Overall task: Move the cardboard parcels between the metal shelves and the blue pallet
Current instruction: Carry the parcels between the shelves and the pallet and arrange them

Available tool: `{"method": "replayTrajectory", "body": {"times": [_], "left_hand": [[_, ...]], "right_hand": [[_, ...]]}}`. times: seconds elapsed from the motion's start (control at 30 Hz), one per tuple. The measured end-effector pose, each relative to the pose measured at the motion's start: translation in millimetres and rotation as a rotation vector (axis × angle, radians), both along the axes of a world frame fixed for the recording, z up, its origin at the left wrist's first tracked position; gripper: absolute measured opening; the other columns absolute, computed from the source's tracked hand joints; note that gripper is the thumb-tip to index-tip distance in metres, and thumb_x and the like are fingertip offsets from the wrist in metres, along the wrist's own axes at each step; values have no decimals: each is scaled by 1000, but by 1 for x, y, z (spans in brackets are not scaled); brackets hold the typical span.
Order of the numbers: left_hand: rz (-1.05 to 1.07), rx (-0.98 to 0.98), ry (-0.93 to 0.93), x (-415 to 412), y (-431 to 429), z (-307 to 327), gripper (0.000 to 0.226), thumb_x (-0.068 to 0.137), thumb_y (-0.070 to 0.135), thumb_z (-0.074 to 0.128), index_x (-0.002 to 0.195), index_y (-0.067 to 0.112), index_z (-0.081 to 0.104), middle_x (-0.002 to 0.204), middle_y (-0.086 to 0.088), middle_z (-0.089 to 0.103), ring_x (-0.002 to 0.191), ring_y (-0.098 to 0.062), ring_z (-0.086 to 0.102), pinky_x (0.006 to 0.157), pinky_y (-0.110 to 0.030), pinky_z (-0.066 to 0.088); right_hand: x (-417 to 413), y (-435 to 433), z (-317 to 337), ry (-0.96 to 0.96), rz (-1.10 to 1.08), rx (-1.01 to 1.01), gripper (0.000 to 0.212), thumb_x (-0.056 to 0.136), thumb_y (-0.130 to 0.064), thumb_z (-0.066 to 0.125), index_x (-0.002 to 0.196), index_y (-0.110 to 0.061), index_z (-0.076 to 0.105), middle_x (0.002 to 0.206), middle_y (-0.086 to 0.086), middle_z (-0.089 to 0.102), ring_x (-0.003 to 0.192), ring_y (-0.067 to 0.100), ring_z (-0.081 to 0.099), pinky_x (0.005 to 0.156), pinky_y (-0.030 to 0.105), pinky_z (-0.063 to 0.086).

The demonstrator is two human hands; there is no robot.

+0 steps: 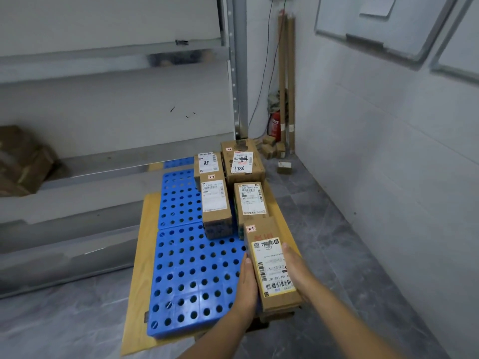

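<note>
- Left hand lies flat against the left side of the near parcel; right hand is pressed on its right side. Fingers straight and together, squeezing the box between the palms, not pinching.
- Two-palm clamp suits a long narrow box: steady, label up, easy to line up.
- Near parcel sits at 5 o'clock on the pallet, at its right edge, end-on just behind the mid-right parcel. Cannot tell if it rests on the pallet or is just above it.
- Likely being set down or picked up from the right-hand row; which one can't be told.
- Parcels on the pallet, counted: five. Near one in hand, mid-right, mid-left, back-left, back-right marked 7786.
- All packed toward 1–3 o'clock, labels up, side by side; leaves the left holed area free.
- Shelves at 9–11 o'clock: one blurred brown parcel on a shelf at 9.
- Pallets: one blue, lying on a tan board.
- Small boxes on the floor at 1 o'clock, too blurred to count.
</note>
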State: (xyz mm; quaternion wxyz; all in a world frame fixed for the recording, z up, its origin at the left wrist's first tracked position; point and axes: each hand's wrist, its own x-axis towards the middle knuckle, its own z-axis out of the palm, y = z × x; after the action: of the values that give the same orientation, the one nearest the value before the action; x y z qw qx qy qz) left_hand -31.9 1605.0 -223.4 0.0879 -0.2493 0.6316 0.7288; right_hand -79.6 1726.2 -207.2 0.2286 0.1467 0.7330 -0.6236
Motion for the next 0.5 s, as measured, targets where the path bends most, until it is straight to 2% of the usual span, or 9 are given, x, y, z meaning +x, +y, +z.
{"method": "replayTrajectory", "body": {"times": [0.03, 0.07, 0.1, 0.17, 0.23, 0.27, 0.37, 0.43, 0.5], "left_hand": [[0, -10, -25, 0, -2, 3, 38, 106, 44, 24, 121, 32, 57, 134, -2, 60, 107, -4, 62, 83, -19, 53], [-20, -29, -45, 1, -5, 8, 38, 106, 47, 24, 119, 36, 57, 137, 3, 56, 107, 1, 61, 81, -15, 52], [-47, -56, -53, 2, -9, 15, 40, 105, 48, 23, 129, 37, 53, 143, 7, 49, 118, 1, 56, 93, -17, 49], [-72, -127, -51, 2, -19, 30, 53, 105, 50, 22, 154, 30, 29, 160, 6, 26, 146, -13, 30, 118, -34, 28], [-90, -169, -30, -6, -35, 46, 56, 105, 47, 27, 158, 29, 18, 164, 5, 18, 151, -19, 19, 120, -39, 21], [-97, -182, -10, -12, -45, 53, 55, 106, 44, 31, 158, 29, 18, 164, 4, 19, 150, -20, 21, 119, -39, 24], [-122, -260, 75, -26, -82, 82, 57, 105, 32, 44, 157, 27, 22, 162, 2, 24, 147, -22, 30, 115, -39, 32], [-116, -335, 139, -33, -117, 101, 57, 104, 31, 47, 157, 26, 25, 150, 4, 43, 133, -19, 47, 104, -35, 44], [-100, -464, 185, -35, -161, 123, 55, 103, 33, 48, 154, 24, 31, 143, 8, 47, 126, -16, 51, 99, -33, 48]], "right_hand": [[-1, -1, 5, 21, 14, 19, 44, 101, -49, 27, 102, -27, 64, 91, -5, 74, 82, 6, 72, 62, 22, 54], [-3, -1, 11, 48, 26, 44, 44, 102, -48, 27, 100, -26, 64, 89, -4, 74, 78, 5, 71, 59, 19, 53], [-6, -2, 18, 84, 32, 78, 45, 102, -47, 27, 99, -22, 64, 87, -3, 73, 77, 5, 70, 58, 19, 52], [-15, -6, 34, 180, 13, 168, 44, 102, -42, 28, 96, -13, 60, 96, 5, 69, 88, 15, 67, 72, 28, 52], [-28, -13, 53, 287, -19, 208, 38, 101, -37, 30, 91, -13, 58, 104, 10, 63, 97, 26, 62, 83, 39, 49], [-34, -19, 65, 333, -25, 216, 36, 101, -36, 31, 95, -15, 60, 109, 11, 61, 102, 27, 61, 85, 41, 49], [-50, -52, 102, 438, -43, 255, 39, 101, -37, 36, 133, -20, 50, 140, 4, 46, 125, 20, 48, 101, 38, 42], [-59, -87, 125, 495, 14, 264, 43, 100, -38, 38, 140, -22, 44, 147, 1, 40, 130, 18, 43, 104, 36, 38], [-63, -133, 146, 546, 119, 267, 46, 100, -38, 39, 144, -22, 40, 150, 0, 36, 135, 18, 38, 108, 33, 33]]}}
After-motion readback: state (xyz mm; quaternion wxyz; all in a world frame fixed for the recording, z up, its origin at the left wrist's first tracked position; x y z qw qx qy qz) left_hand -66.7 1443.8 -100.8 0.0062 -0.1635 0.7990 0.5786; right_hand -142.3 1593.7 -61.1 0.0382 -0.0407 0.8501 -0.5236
